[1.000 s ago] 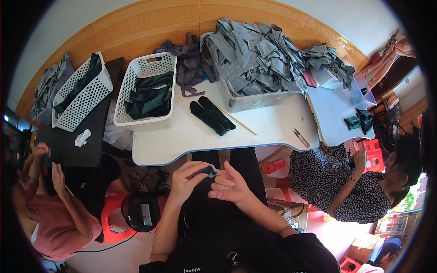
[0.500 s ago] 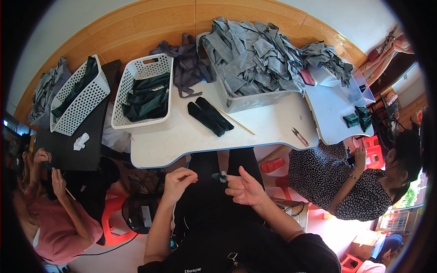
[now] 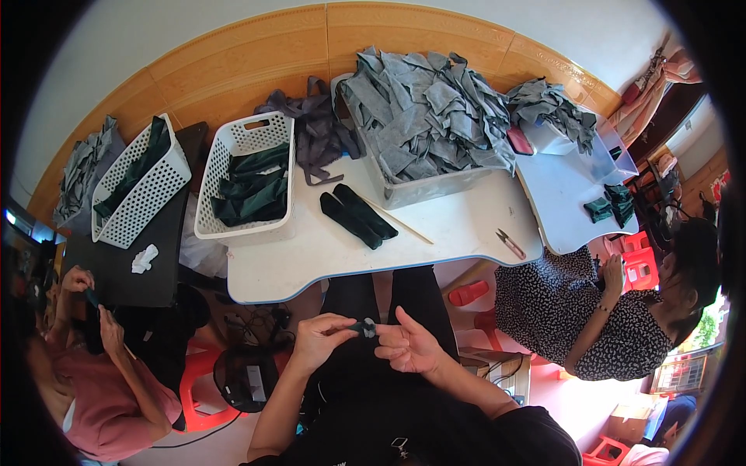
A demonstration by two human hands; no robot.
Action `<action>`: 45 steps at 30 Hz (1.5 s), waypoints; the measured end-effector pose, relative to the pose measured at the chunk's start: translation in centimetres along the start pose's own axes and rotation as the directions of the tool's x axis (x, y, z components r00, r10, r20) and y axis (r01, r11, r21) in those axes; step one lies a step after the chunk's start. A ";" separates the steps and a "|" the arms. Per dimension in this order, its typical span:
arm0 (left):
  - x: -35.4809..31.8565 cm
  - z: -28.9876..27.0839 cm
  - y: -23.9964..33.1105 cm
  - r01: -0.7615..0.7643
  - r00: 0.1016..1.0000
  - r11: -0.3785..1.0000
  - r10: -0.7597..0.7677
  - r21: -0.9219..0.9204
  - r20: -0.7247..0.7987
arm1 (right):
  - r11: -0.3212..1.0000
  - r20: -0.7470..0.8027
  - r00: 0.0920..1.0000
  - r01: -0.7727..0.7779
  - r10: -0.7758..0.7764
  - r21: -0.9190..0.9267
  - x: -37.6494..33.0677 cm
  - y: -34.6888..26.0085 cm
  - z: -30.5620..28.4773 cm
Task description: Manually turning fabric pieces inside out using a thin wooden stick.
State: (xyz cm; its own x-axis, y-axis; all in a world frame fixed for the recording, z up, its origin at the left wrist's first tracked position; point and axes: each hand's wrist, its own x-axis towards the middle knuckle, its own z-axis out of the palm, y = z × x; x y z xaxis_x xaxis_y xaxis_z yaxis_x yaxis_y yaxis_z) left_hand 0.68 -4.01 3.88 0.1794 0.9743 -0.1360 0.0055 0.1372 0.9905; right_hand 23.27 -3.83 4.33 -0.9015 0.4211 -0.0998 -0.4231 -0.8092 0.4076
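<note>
Over my lap I have a small dark green fabric piece (image 3: 361, 329) with a pale, whitish bit at its right end. My left hand (image 3: 316, 343) pinches its left side between thumb and fingertips. At the pale end is the index fingertip of my right hand (image 3: 410, 347); that thumb points up, apart, and the other fingers curl in. Whether the fingertip sits inside the fabric or beside it is too small to tell. On the white table (image 3: 311, 268) beyond lie two dark green velvet strips (image 3: 357, 216), alongside a thin wooden stick (image 3: 412, 225).
Thread snips (image 3: 510, 244) lie at the table's right. Behind stands a bin (image 3: 423, 186) heaped with grey cloth pieces (image 3: 427, 116); a white basket (image 3: 245, 221) of green fabric is to its left. Co-workers sit on both sides, one in pink (image 3: 109, 404), one in a patterned dress (image 3: 567, 311).
My left hand has moved right and now grips the small fabric piece, which was at my right fingertip alone. My right hand has shifted slightly down and left. The view has tilted slightly.
</note>
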 end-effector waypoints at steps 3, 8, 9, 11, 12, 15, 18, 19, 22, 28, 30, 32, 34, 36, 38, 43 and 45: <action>-0.5 0.2 -0.6 0.157 0.986 0.978 -0.163 -0.140 -0.029 | 1.000 -0.016 1.000 -0.008 0.009 0.020 0.0 0.2 -0.2; -0.9 0.5 -1.7 0.161 0.986 0.985 -0.163 -0.065 -0.029 | 1.000 -0.167 0.986 -0.017 0.012 -0.027 -0.8 0.7 -0.9; -1.0 0.3 -1.9 0.131 0.990 0.991 -0.131 -0.013 -0.047 | 0.995 -0.177 0.984 -0.021 0.003 -0.098 -1.4 0.8 -0.8; -0.9 -0.7 -1.9 0.104 0.993 0.990 -0.099 0.098 -0.058 | 0.971 -0.263 0.965 -0.068 0.005 -0.230 -2.7 0.6 -0.2; -0.4 -1.8 -1.7 0.216 0.937 0.969 -0.240 -0.117 -0.256 | 0.940 -0.232 0.968 0.009 -0.094 -0.342 -3.3 0.4 0.3; 0.1 -3.0 -1.2 0.110 0.887 0.934 -0.247 -0.340 -0.390 | 0.518 -0.193 0.894 0.050 -0.404 -0.854 -3.1 0.3 1.2; 0.7 -1.0 -0.7 0.072 0.941 0.863 -0.225 -0.500 -0.254 | -0.384 0.123 0.771 -0.166 -0.624 -0.908 0.2 1.4 0.9; 0.8 -0.4 -0.5 0.065 0.943 0.863 -0.217 -0.501 -0.252 | -0.442 0.168 0.753 -0.177 -0.636 -0.879 1.3 1.3 0.7; 0.9 -0.1 0.5 0.072 0.958 0.864 -0.200 -0.498 -0.208 | -0.222 -0.053 0.799 -0.229 -0.599 -0.948 2.5 0.5 0.9; 0.6 -4.1 1.8 0.106 0.949 0.961 -0.174 -0.254 -0.263 | 0.005 -0.138 0.817 -0.162 -0.560 -0.987 -1.6 -2.8 3.8; 1.1 -4.7 1.9 0.129 0.969 0.963 -0.174 -0.236 -0.178 | -0.014 -0.187 0.823 -0.231 -0.537 -0.973 -2.5 -3.2 4.6; 2.0 -4.7 2.2 0.215 0.967 0.943 -0.242 -0.253 -0.081 | -0.159 -0.187 0.836 -0.308 -0.516 -0.938 -2.7 -3.6 5.0; 3.7 -4.0 2.5 0.234 0.967 0.935 -0.253 -0.266 -0.039 | -0.244 -0.104 0.828 -0.279 -0.550 -0.929 -2.4 -4.4 4.9; 6.1 -3.4 3.1 0.267 0.958 0.935 -0.284 -0.233 -0.042 | -0.292 0.059 0.798 -0.150 -0.600 -0.944 -1.6 -5.5 4.1; 9.5 -2.9 3.8 0.118 0.972 0.989 -0.134 -0.089 -0.191 | -0.126 0.105 0.665 0.016 -0.739 -0.992 -0.8 -6.6 2.6; 12.7 -0.5 3.7 -0.111 0.875 0.653 0.422 0.749 -0.238 | -0.703 0.332 0.742 -0.255 -0.582 -0.663 -1.0 -4.3 -3.9; 10.6 0.7 2.4 -0.180 0.862 0.396 0.505 0.900 -0.050 | -0.937 0.281 0.924 -0.170 -0.259 -0.305 -2.8 -3.8 -6.0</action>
State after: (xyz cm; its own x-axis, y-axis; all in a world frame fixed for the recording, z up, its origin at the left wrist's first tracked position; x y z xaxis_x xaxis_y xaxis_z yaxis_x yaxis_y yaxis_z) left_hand 3.30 6.52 4.88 0.1084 0.9179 0.3818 0.8557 -0.2817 0.4342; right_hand 26.88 -4.43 -2.35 -0.6982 0.7137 0.0571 0.5218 0.5618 -0.6419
